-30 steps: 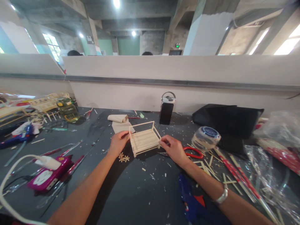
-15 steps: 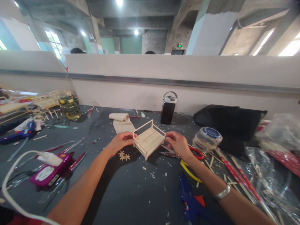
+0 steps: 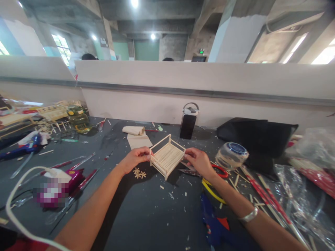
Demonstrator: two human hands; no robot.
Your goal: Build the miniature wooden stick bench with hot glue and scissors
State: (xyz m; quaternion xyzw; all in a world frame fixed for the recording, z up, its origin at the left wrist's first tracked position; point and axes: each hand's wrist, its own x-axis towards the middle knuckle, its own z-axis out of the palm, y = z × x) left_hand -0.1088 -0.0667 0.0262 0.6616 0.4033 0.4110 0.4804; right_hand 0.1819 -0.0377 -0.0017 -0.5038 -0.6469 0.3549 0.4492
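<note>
A small wooden frame (image 3: 169, 157) made of thin sticks, with a slatted floor and low rails, is held above the dark table. My left hand (image 3: 135, 159) pinches its left corner, and my right hand (image 3: 199, 161) pinches the right corner. Small star-shaped stick pieces (image 3: 139, 173) lie below my left hand. Behind that hand is a rolled beige cloth (image 3: 137, 137). Scissors with red and yellow handles (image 3: 213, 191) lie partly beneath my right forearm.
A blue glue gun (image 3: 216, 223) lies at the front right, near a clear jar (image 3: 231, 155). A black phone (image 3: 187, 126) stands upright at the back. On the left are a purple power strip (image 3: 53, 191) and its white cable (image 3: 13, 219). Loose sticks and plastic wrap cover the right side.
The wooden frame has tilted slightly and shifted a little to the right, with both hands still on it. The rest shows only a slight shift of the view.
</note>
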